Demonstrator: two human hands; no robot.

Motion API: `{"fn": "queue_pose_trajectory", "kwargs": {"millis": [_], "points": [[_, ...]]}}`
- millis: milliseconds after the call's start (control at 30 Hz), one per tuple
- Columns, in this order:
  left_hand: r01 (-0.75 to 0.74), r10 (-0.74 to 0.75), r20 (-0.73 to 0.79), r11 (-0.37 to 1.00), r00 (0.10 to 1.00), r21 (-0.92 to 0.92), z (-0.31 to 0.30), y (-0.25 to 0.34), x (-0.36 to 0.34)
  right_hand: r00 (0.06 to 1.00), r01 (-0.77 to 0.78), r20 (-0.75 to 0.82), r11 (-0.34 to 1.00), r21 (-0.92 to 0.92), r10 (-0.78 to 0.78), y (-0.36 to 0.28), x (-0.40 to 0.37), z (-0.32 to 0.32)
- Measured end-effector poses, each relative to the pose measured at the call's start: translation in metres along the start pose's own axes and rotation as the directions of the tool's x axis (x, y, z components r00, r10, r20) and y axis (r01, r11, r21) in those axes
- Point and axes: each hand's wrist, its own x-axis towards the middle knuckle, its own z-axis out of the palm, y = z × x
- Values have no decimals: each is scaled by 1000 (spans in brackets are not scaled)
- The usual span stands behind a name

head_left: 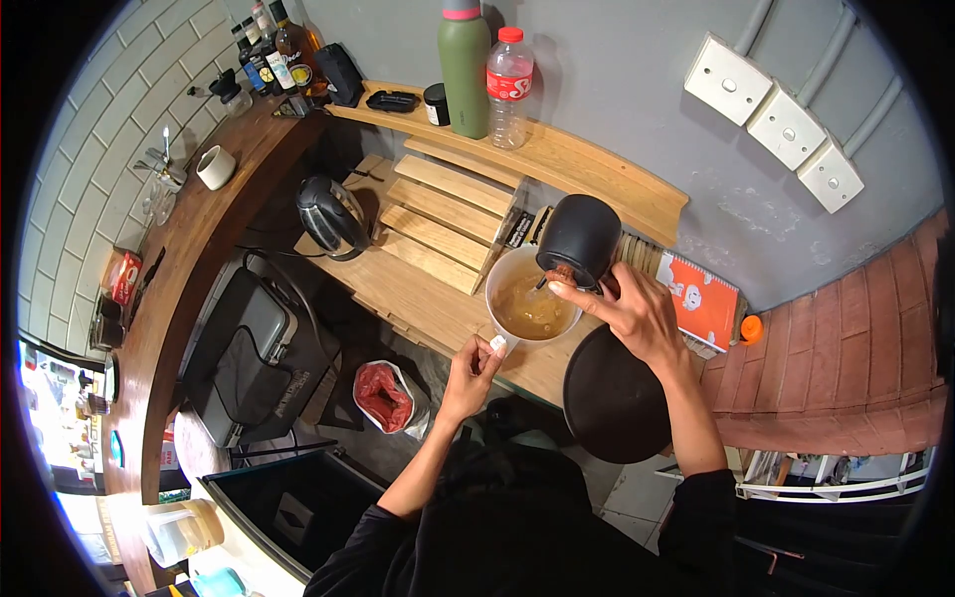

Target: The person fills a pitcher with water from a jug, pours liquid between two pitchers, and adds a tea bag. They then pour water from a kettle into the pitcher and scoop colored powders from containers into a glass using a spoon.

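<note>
My right hand [634, 313] grips a black pitcher [579, 239], tilted mouth-down over a white plastic container [491, 291]. Brown residue shows at the pitcher's lip, and a thin stream seems to run from it. Cloudy light-brown liquid [532, 306] with bubbles fills part of the container. At the container's near side, my left hand [472, 376] pinches its white handle [499, 343] between thumb and fingers. A round black stool seat or tray [619, 396] is below my right forearm.
Beyond the container stand a slatted wooden rack [443, 214] and a black kettle [333, 217]. A green bottle [464, 70] and a clear plastic bottle [509, 95] stand on the wall shelf. An orange notebook [696, 297] lies right. A lined bin [388, 398] is below.
</note>
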Motion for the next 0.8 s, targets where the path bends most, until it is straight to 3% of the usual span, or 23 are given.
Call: {"fn": "queue_pose_trajectory", "kwargs": {"millis": [100,400,700,800], "points": [[12,-12,4,1000,1000,-20,0,-1,0,1000,0,16,998,65,-1,0,1,1],[23,-23,1,998,1000,-65,1,-3,0,1000,-10,-4,1000,-9,10,-2,-8,6],[-1,2,11,999,1000,-35,-1,-5,1,996,-80,-37,996,51,82,-9,-10,8],[22,-22,16,999,1000,-32,-2,0,0,999,-32,-7,998,51,33,-9,-10,9]]}}
